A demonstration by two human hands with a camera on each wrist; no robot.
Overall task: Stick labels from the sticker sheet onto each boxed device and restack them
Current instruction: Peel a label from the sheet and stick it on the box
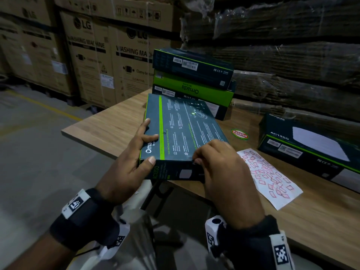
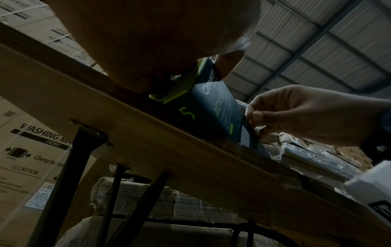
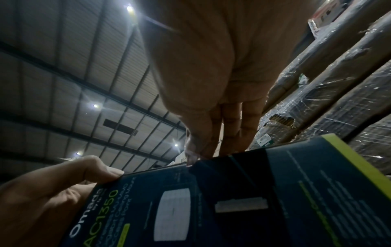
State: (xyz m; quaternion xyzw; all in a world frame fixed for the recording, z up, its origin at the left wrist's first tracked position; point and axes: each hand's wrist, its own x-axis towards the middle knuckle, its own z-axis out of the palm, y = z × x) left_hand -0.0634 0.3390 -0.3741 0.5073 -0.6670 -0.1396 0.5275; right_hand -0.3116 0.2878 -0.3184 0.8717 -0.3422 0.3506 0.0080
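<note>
Dim, grainy frames; glaring ceiling lamps point(image 3: 129, 8)

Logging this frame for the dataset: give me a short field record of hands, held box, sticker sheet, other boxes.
left hand: grips held box's near-left corner
right hand: fingertips pinch at the box's near top edge
held box: dark Omada AC1350 box, near end past the table edge
sticker sheet: flat on table, right of hands
stack of boxes: behind held box
single box: far right

Dark green-striped Omada box point(image 1: 181, 131) tilted at the table's near edge, sticker sheet point(image 1: 269, 177) flat to its right – three more boxes point(image 1: 191, 78) stacked behind.
</note>
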